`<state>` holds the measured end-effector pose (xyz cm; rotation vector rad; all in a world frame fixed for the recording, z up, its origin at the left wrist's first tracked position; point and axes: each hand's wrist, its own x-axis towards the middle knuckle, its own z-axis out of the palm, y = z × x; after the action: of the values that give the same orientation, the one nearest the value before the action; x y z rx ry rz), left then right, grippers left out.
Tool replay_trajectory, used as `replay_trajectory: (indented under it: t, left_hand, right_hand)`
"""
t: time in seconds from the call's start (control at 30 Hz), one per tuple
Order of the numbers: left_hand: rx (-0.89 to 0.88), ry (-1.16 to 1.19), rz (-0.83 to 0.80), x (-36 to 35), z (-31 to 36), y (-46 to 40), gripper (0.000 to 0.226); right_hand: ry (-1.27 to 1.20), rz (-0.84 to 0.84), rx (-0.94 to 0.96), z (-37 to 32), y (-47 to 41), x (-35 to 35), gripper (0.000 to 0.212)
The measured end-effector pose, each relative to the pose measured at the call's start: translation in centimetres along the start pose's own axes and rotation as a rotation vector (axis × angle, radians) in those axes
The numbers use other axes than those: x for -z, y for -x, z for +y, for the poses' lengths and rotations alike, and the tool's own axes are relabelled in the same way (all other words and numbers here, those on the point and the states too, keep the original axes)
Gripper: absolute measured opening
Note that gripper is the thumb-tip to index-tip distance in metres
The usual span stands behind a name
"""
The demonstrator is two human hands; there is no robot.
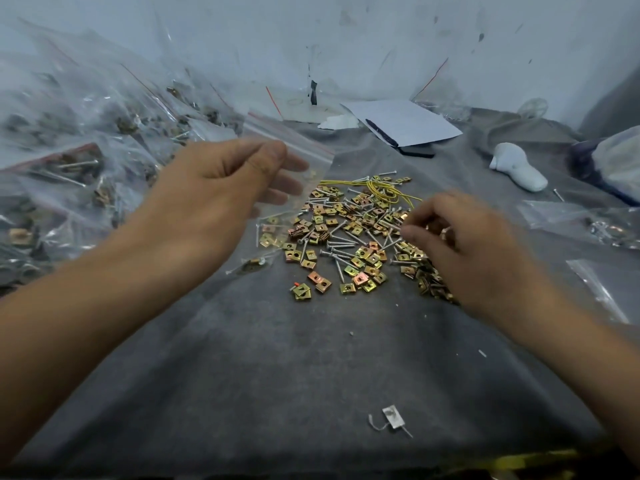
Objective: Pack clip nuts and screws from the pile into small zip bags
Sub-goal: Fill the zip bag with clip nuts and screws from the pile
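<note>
Far to the left, a big heap of filled zip bags (79, 161) shows much of the packing is done, yet a broad pile (360, 237) of brass-coloured clip nuts and silver screws is left loose on the grey cloth (311, 358) in the middle, so plenty remains.

The left hand (214, 202) holds a small clear zip bag (294, 188) with a red seal line up over the pile's left edge, thumb on the near face and fingers behind the film. A few nuts and a screw seem to sit low in it, though the film blurs them.

The right hand (460, 244) lies over the pile's right side, fingers curled down among the parts. It looks to be pinching a screw, but blur keeps me from being sure.

A yellow wire (381, 190) lies tangled on the pile's far side and could snag a pick. Beyond it are a white sheet of paper (405, 123) with a black pen (381, 132). A white moulded piece (517, 166) sits far right, spare empty bags (588, 223) lie along the right, and a small silver tag (393, 417) lies near.
</note>
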<state>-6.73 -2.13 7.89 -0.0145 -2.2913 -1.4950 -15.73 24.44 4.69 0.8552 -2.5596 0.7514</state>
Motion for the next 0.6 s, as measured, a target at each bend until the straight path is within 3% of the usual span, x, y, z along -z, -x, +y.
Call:
replay_trajectory:
  t: [0.1, 0.2, 0.53, 0.6]
  left_hand:
    - [0.01, 0.014, 0.009, -0.4, 0.2, 0.0, 0.032]
    - [0.033, 0.013, 0.023, -0.6, -0.1, 0.1, 0.032]
    - [0.025, 0.016, 0.009, -0.4, -0.9, -0.2, 0.032]
    - [-0.003, 0.021, -0.034, -0.4, -1.1, -0.3, 0.033]
  right_hand:
    - [-0.038, -0.053, 0.039, -2.6, -0.6, -2.7, 0.006]
    - [0.112, -0.087, 0.068, -3.6, -0.4, -4.5, 0.013]
    - [0.257, -0.286, 0.079, -3.8, -0.5, -3.5, 0.02]
    - [0.126, -0.221, 0.059, -3.5, -0.6, -3.2, 0.015]
